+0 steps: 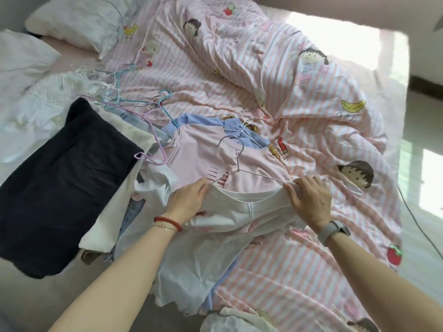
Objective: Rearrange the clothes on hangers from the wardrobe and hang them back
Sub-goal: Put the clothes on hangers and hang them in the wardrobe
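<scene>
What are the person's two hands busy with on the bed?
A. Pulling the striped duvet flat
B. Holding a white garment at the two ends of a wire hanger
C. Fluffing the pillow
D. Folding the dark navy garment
B: the left hand and the right hand each grip the white garment where the shoulders of the wire hanger end, above the pink shirt.

Clothes (196, 164) lie heaped on the bed (311, 271); loose hangers (134, 104) lie behind them, pillows (76, 22) farther back left.
</scene>
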The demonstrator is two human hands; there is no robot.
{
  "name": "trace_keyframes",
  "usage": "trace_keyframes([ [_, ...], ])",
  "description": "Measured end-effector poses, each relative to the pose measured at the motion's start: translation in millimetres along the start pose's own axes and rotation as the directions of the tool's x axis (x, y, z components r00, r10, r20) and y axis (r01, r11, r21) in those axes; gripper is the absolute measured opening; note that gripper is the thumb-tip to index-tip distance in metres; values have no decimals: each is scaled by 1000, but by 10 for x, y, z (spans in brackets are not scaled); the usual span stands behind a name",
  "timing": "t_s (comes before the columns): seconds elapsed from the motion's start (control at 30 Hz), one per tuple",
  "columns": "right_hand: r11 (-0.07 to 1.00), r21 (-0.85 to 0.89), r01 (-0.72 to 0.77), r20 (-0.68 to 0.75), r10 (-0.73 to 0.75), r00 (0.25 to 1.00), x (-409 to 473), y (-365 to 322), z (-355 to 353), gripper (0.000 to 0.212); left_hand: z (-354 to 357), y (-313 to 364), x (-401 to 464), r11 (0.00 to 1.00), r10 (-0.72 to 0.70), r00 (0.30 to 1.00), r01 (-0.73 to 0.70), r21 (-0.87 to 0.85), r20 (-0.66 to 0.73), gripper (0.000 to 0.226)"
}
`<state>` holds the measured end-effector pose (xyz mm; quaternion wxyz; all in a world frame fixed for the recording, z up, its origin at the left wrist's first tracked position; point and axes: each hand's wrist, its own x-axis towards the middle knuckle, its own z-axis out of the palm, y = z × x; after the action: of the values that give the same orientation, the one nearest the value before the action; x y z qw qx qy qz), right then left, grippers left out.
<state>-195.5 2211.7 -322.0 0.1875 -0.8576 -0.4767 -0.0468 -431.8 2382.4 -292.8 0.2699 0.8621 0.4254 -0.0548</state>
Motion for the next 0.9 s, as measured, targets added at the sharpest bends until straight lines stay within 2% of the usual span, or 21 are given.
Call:
trace_keyframes([
  [0.1, 998, 44, -36, 55, 33, 998, 12, -50, -9, 40, 14, -5, -343, 997, -15, 999, 11, -82, -51, 29],
  [0.17, 995, 94, 31, 87, -39, 995, 14, -211, -15, 40, 14, -125, -647, 977, -89, 992, 69, -203, -92, 26],
  [0.23, 980, 146, 136, 97, -151, 984, 15, -525, -29, 40, -22, -348, -974, 955, -190, 972, 151, -254, -138, 25],
  [0.3, 954, 205, 219, 128, -248, 960, 6, -936, -49, 42, -107, -599, -1339, 924, -316, 924, 249, -291, -214, 24],
  [0.37, 911, 270, 310, 151, -358, 921, -51, -1384, -58, 42, -213, -847, -1743, 894, -413, 847, 307, -326, -335, 27],
  [0.43, 839, 349, 417, 170, -494, 853, -172, -1834, -56, 39, -318, -1074, -2194, 858, -508, 740, 390, -333, -441, 28],
  [0.53, 718, 469, 514, 254, -667, 700, -449, -2502, -77, 33, -402, -1426, -2944, 789, -608, 547, 493, -366, -575, 26],
  [0.6, 629, 534, 565, 285, -763, 581, -649, -2945, -81, 36, -397, -1605, -3489, 775, -611, 415, 489, -401, -674, 26],
  [0.67, 522, 573, 632, 307, -851, 425, -857, -3408, -110, 40, -338, -1735, -4030, 746, -603, 277, 527, -407, -748, 31],
  [0.8, 236, 656, 717, 184, -971, 151, -1390, -4327, -273, 29, -174, -1863, -5112, 607, -599, -24, 638, -474, -800, 37],
  [0.9, 0, 703, 712, 56, -997, -55, -1908, -4931, -492, 25, 46, -1843, -5875, 470, -615, -261, 637, -611, -744, 34],
])
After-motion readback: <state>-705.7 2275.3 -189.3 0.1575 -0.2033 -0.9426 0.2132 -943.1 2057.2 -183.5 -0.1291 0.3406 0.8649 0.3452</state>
